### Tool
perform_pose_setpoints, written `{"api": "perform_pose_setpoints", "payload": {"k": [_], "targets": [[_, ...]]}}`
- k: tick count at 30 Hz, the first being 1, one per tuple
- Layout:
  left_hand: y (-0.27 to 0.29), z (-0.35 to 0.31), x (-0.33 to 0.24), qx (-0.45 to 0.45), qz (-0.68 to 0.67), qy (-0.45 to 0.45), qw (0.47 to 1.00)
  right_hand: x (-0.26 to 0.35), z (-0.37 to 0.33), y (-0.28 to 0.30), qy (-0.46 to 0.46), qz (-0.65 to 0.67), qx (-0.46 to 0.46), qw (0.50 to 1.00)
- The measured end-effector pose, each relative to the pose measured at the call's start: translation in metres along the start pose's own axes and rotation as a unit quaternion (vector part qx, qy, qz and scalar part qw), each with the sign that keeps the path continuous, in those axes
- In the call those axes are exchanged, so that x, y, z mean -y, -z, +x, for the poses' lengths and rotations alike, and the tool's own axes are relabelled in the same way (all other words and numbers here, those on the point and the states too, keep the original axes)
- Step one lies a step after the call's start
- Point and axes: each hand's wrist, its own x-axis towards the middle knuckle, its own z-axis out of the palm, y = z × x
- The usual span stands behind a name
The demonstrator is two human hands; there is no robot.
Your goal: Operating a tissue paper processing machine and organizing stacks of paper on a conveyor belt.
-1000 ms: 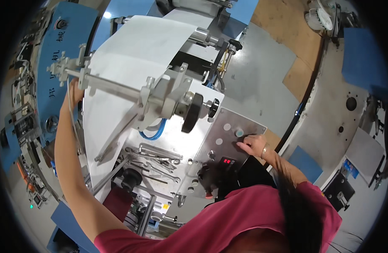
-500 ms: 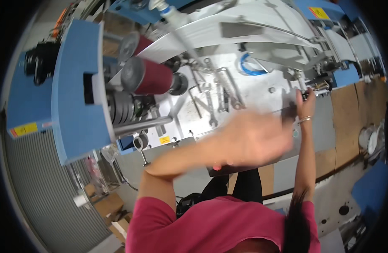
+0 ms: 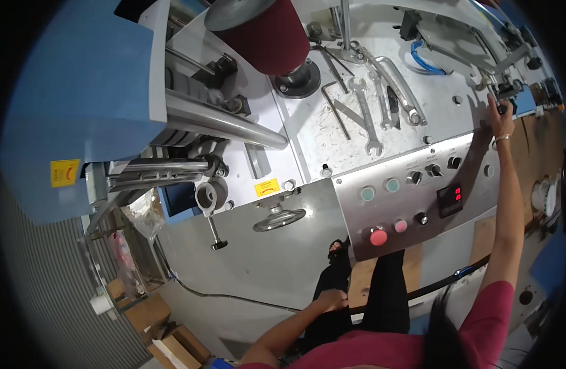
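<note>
At the far right edge of the machine, my right hand [image 3: 501, 118] has its fingers closed around a small dark knob-like part [image 3: 502, 109] of a metal fixture [image 3: 509, 92]. My left hand [image 3: 333, 299] is low beside my black-trousered leg, its fingers curled in; what they hold, if anything, is hidden. Between my arms is a steel control panel [image 3: 381, 212] with a red mushroom button [image 3: 378, 237], green buttons, black rotary switches and a lit red digital display [image 3: 459, 194].
Open-end wrenches [image 3: 366, 114] and hex keys [image 3: 336, 114] lie on the white machine top. A dark red roller [image 3: 264, 37], steel shafts [image 3: 227, 123] and a handwheel [image 3: 279, 220] are at left. Blue tubing [image 3: 426, 60] lies at the back. Cardboard boxes [image 3: 178, 350] stand lower left.
My left hand has swung from over the control panel down beside my leg, uncovering the panel. My right hand stays at the fixture. The view has shifted, with the machine's left side looming larger.
</note>
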Motion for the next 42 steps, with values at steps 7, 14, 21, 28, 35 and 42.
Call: {"api": "perform_pose_setpoints", "payload": {"k": [7, 14, 21, 28, 35, 42], "targets": [[-0.03, 0.012, 0.032, -0.026, -0.216, 0.038, 0.975, -0.015, 0.02, -0.006, -0.111, 0.093, 0.004, 0.989], [-0.03, 0.01, 0.04, -0.041, -0.308, 0.032, 0.95, -0.01, 0.018, -0.009, -0.13, 0.168, 0.016, 0.977], [-0.032, 0.018, 0.039, -0.026, -0.308, 0.045, 0.95, 0.009, 0.019, 0.009, -0.311, 0.428, 0.163, 0.833], [-0.033, 0.023, 0.037, -0.029, -0.307, 0.033, 0.951, -0.007, 0.009, -0.005, -0.027, 0.164, -0.044, 0.985], [-0.043, 0.021, 0.04, -0.031, -0.324, 0.055, 0.944, -0.014, 0.02, -0.001, -0.141, 0.194, 0.03, 0.97], [-0.045, 0.022, 0.044, -0.035, -0.334, 0.051, 0.94, 0.0, 0.031, 0.014, -0.348, 0.441, 0.25, 0.789]]}}
